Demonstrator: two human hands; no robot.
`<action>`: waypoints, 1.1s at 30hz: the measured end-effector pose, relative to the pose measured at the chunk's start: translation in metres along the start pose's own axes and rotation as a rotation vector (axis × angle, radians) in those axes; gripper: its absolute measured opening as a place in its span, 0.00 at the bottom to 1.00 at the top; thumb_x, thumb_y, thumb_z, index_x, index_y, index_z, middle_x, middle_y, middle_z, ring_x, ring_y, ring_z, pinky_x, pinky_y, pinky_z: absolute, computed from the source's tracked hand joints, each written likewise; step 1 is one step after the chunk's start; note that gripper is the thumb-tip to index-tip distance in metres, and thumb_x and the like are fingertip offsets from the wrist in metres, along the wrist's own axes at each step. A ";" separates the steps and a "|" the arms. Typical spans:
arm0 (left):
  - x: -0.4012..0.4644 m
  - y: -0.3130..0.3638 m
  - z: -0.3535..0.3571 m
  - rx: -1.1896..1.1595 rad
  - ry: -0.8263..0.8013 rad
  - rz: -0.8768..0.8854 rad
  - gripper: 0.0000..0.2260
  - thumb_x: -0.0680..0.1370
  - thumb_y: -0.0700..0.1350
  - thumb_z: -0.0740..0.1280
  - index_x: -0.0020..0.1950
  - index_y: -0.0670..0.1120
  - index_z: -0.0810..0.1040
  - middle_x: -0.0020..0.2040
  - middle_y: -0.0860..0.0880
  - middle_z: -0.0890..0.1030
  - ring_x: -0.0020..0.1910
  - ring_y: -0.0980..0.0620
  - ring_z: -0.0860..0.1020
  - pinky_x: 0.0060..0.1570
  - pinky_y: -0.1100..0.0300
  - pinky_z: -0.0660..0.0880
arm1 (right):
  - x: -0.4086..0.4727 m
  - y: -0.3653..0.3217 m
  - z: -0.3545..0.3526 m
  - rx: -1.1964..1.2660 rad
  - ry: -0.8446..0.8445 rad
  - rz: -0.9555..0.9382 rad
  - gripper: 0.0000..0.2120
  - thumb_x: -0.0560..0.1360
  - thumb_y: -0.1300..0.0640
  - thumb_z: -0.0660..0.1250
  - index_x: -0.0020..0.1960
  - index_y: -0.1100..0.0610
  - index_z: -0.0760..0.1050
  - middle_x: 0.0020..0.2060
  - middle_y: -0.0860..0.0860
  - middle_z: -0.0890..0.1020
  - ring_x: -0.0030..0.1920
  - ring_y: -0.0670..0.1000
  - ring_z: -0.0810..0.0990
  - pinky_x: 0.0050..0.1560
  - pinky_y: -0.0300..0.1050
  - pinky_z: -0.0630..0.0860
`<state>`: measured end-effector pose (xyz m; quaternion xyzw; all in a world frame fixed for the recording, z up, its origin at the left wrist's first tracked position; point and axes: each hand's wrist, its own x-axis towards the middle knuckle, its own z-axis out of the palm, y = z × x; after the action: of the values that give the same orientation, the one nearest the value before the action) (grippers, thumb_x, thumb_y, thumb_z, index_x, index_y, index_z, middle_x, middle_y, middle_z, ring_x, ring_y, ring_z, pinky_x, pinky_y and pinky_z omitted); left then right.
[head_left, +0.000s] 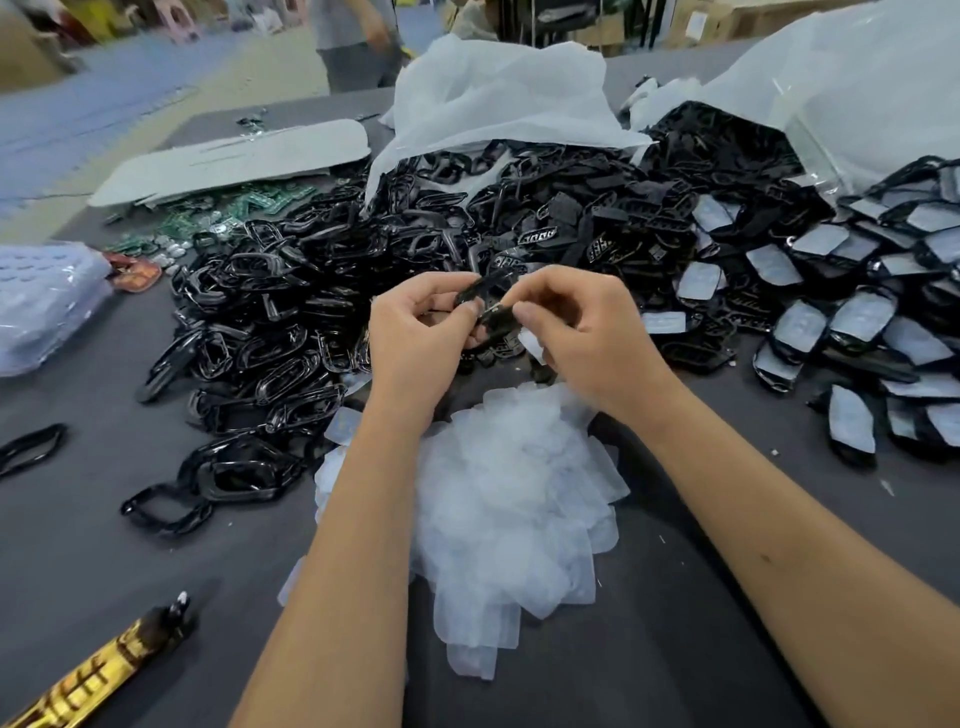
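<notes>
Both hands pinching one black plastic piece (491, 306) btwn thumbs & fingertips: left hand (415, 332) at its 9 o'clock, right hand (582, 327) at 3. Film pile (509, 499) sits at 6.

Dark grey counter (78, 545). Heap of glossy black frames (270, 322) left of centre, green circuit boards (228, 210) behind it, grey cardboard sheet (234, 156) beyond. Two white bags (493, 93) at back. Film-covered black covers (857, 322) piled right. Clear film scraps (509, 509) near edge. Gold packet (88, 680) bottom left. Person (353, 47) standing beyond counter.
</notes>
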<state>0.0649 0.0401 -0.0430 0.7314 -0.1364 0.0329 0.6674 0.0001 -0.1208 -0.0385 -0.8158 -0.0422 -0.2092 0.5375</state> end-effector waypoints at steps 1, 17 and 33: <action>0.000 0.000 0.001 -0.009 -0.020 -0.003 0.11 0.77 0.31 0.70 0.53 0.45 0.85 0.37 0.50 0.86 0.32 0.55 0.83 0.35 0.64 0.78 | -0.003 0.004 -0.001 0.060 0.063 0.009 0.03 0.80 0.65 0.70 0.50 0.60 0.83 0.31 0.42 0.80 0.28 0.44 0.76 0.33 0.39 0.73; -0.005 -0.003 0.005 -0.184 -0.171 -0.080 0.12 0.78 0.31 0.69 0.52 0.47 0.86 0.43 0.45 0.87 0.35 0.51 0.84 0.40 0.63 0.80 | -0.005 0.020 0.001 0.363 0.267 0.101 0.04 0.77 0.63 0.76 0.47 0.64 0.83 0.32 0.53 0.82 0.29 0.50 0.79 0.28 0.42 0.78; -0.002 -0.008 0.006 -0.225 -0.090 -0.084 0.10 0.77 0.32 0.72 0.55 0.42 0.86 0.43 0.43 0.87 0.38 0.51 0.85 0.43 0.62 0.81 | -0.008 0.012 0.005 0.117 0.039 0.037 0.17 0.74 0.66 0.66 0.62 0.56 0.79 0.33 0.50 0.78 0.31 0.44 0.72 0.35 0.36 0.70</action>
<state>0.0643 0.0351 -0.0523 0.6577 -0.1384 -0.0432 0.7392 -0.0025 -0.1205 -0.0540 -0.7793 -0.0289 -0.2122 0.5889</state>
